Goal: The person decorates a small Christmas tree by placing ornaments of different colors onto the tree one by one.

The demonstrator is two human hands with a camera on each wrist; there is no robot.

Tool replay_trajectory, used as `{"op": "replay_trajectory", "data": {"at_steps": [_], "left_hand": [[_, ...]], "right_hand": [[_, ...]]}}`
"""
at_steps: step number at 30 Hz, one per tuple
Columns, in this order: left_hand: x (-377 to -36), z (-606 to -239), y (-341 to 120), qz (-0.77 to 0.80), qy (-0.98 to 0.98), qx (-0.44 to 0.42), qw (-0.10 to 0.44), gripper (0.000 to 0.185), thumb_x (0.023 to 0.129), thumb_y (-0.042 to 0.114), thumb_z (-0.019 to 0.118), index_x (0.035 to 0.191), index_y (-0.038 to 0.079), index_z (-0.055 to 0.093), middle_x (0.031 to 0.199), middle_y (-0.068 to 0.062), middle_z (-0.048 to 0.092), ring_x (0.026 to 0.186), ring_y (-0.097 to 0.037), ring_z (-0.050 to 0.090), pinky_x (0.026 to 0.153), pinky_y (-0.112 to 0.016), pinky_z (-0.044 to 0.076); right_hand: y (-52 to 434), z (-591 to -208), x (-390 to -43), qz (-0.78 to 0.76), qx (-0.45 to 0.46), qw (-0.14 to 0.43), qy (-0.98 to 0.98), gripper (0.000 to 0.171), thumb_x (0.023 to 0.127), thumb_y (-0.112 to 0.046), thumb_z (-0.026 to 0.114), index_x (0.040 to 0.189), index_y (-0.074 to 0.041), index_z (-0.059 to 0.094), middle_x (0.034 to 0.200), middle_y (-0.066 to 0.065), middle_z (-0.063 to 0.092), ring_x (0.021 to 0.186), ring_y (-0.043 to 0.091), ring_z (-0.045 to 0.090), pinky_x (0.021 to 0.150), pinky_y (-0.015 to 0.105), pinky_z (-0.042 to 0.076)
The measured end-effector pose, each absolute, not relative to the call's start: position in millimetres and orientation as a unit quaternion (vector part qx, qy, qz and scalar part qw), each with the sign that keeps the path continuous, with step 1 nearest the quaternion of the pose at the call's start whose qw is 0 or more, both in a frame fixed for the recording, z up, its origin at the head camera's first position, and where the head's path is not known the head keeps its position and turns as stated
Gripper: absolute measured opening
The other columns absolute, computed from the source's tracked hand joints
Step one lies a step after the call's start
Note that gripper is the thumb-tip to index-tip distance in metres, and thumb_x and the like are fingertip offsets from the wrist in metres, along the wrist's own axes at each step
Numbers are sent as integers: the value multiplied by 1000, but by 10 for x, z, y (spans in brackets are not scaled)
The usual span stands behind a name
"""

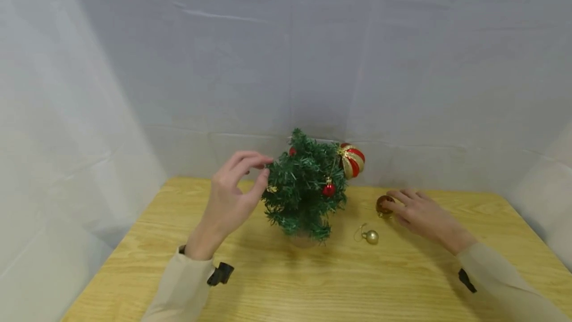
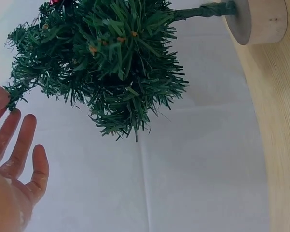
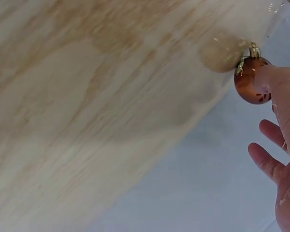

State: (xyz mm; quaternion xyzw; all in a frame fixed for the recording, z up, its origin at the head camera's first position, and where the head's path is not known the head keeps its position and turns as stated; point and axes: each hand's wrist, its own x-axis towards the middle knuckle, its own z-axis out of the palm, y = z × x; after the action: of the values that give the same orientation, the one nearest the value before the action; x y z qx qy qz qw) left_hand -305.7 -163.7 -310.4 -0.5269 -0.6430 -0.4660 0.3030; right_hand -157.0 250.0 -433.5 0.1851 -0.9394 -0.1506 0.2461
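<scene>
A small artificial Christmas tree (image 1: 297, 188) stands on a round wooden base (image 2: 268, 21). At its left side my left hand (image 1: 234, 188) pinches the tip of a branch (image 2: 19, 89) between thumb and index finger, the other fingers spread loosely. Over on the right, my right hand (image 1: 422, 215) holds a shiny copper-brown bauble (image 3: 248, 84) with a gold cap. The thumb lies across the bauble's side; the fingers behind it are partly hidden. On the tree hang a red-and-gold striped bauble (image 1: 352, 161) and a small red bauble (image 1: 328, 190).
A small gold bauble (image 1: 372, 236) with a loop of thread lies on the wooden table (image 1: 286, 287), between the tree and my right hand. Another red ornament (image 1: 292, 151) shows near the treetop. A pale cloth wall (image 1: 250, 73) stands close behind the table.
</scene>
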Motion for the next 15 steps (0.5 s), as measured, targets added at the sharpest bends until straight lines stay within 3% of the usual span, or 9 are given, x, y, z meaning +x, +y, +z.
{"op": "replay_trajectory", "data": {"at_steps": [11,15], "left_hand": [[-2983,-3100,-1639,-460,-630,-544,309,22,92,-1,67,112,3,74,110,-11,70,97,-21,69,91,-24,55],[-2955,-3099,-1627,-465,-622,-547,312,22,91,-3,67,111,3,74,108,-11,70,95,-21,69,89,-24,56]], "right_hand": [[2389,-4340,-1640,-130,198,205,-950,42,83,-5,82,124,-12,72,132,15,66,111,36,68,89,52,59],[2385,-4344,-1638,-127,203,205,-949,40,82,0,81,120,-12,75,129,16,67,106,36,68,86,51,59]]}}
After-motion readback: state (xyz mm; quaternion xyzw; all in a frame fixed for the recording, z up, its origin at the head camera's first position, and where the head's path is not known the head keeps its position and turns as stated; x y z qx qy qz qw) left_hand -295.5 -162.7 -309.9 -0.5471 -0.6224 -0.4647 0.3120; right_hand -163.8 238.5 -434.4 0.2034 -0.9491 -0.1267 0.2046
